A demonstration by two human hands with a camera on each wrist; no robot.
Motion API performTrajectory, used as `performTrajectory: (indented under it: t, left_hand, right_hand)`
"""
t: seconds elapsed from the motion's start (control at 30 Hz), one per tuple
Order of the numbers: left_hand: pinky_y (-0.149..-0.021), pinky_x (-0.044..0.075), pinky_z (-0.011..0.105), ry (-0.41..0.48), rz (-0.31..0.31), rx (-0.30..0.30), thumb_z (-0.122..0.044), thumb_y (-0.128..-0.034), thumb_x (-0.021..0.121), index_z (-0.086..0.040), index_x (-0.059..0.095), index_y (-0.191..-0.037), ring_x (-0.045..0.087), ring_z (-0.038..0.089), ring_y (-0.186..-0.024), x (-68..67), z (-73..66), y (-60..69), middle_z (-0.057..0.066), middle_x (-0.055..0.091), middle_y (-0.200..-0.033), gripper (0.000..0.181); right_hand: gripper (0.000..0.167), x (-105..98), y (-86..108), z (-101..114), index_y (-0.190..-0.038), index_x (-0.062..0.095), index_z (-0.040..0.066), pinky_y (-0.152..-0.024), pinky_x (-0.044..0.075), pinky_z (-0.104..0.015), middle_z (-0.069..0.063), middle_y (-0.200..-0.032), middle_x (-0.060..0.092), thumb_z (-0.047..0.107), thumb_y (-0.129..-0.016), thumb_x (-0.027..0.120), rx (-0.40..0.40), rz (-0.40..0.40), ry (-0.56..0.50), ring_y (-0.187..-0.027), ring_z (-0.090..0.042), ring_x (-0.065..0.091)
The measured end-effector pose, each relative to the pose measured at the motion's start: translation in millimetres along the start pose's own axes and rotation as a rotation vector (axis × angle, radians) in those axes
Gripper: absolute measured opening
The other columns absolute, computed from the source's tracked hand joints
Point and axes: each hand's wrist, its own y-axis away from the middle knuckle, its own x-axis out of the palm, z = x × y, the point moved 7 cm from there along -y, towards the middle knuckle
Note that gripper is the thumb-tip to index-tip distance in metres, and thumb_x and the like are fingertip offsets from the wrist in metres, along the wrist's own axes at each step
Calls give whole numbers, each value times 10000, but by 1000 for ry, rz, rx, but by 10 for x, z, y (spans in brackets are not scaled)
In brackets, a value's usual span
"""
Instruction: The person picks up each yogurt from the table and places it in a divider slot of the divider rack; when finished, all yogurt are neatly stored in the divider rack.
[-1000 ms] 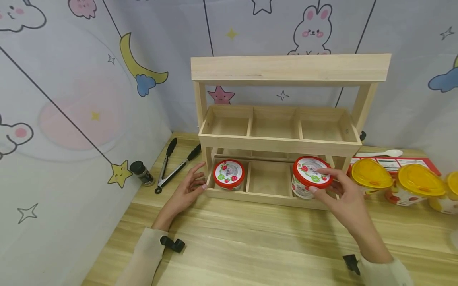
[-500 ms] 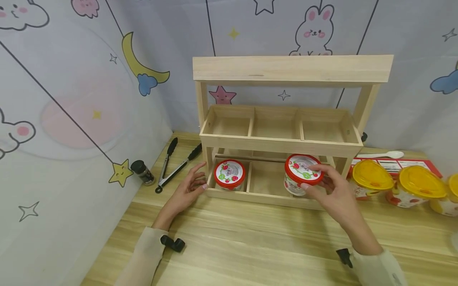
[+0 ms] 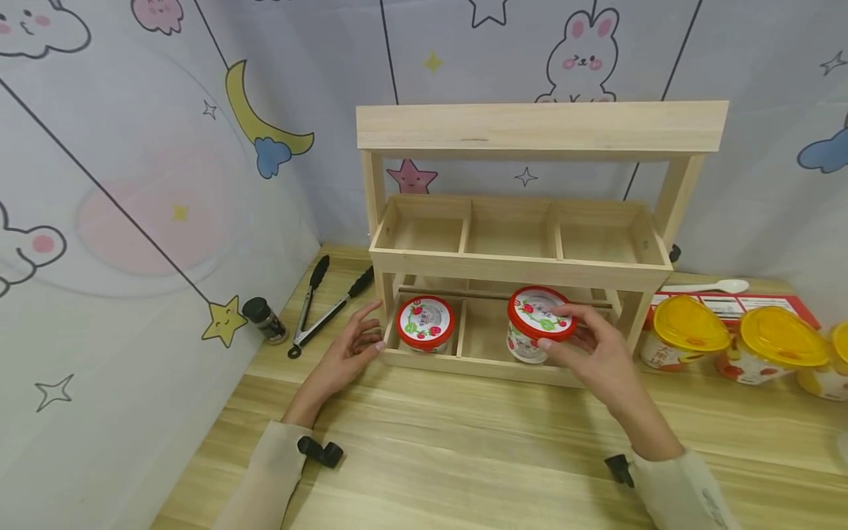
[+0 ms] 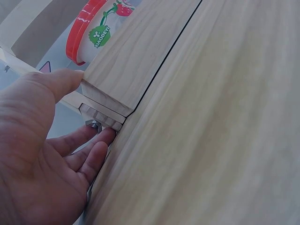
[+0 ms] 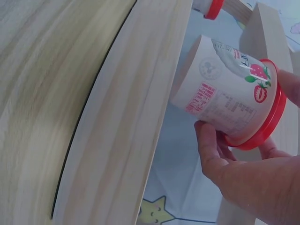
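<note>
We see a pale cartoon-printed backdrop (image 3: 331,51) behind a wood-grain bench (image 3: 424,456), which carries a two-tier wooden rack (image 3: 520,269). At its lower left corner we find the left hand (image 3: 347,350) touching, its grip loose, digits apart. The right hand's (image 3: 601,361) grip is clamped on a red-lidded tub (image 3: 539,324) at the lower middle compartment; a matching tub (image 3: 425,324) sits left.

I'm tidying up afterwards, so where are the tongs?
In the head view, the tongs lie on the table toward the left, between the black-capped jar and the wooden rack, near the left hand.
</note>
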Motion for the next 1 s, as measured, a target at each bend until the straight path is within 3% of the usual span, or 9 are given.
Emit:
performTrajectory:
  t: [0.5, 0.6, 0.8, 1.0]
  left_hand:
    - [-1137, 462, 620, 1, 2, 7, -144, -1079, 652, -356, 261, -1706, 599, 461, -1389, 4, 5, -3, 273, 476, -1617, 769]
    - [-1139, 460, 619, -1, 1, 1, -153, -1079, 653, -366, 261, -1704, 599, 458, -1391, 6, 5, -3, 270, 476, -1618, 768]
    - [-1140, 461, 614, 4, 2, -3, -150, -1078, 655, -368, 259, -1704, 597, 455, -1393, 6, 1, -5, 269, 476, -1619, 772]
    - [-1135, 464, 611, 3, 1, -6, -146, -1075, 660, -363, 265, -1702, 601, 456, -1389, 5, -5, 0, 269, 482, -1614, 773]
  right_hand:
    - [549, 228, -122, -4, -1449, 596, 113, -1035, 461, -67, -154, -1508, 576, 232, -965, 826, -23, 26, -3, -1381, -363, 614]
    - [548, 263, -147, -9, -1444, 603, 120, -1085, 506, -157, -151, -1494, 590, 242, -961, 831, -28, 27, 12, -1367, -348, 628]
    - [556, 318, -178, -41, -1442, 599, 143, -1154, 516, -494, -155, -1507, 589, 267, -955, 837, -2, 36, 23, -1401, -379, 626]
    - [552, 385, -191, -67, -1430, 596, 109, -1170, 498, -502, -175, -1494, 590, 215, -948, 844, 4, 51, -10, -1379, -374, 630]
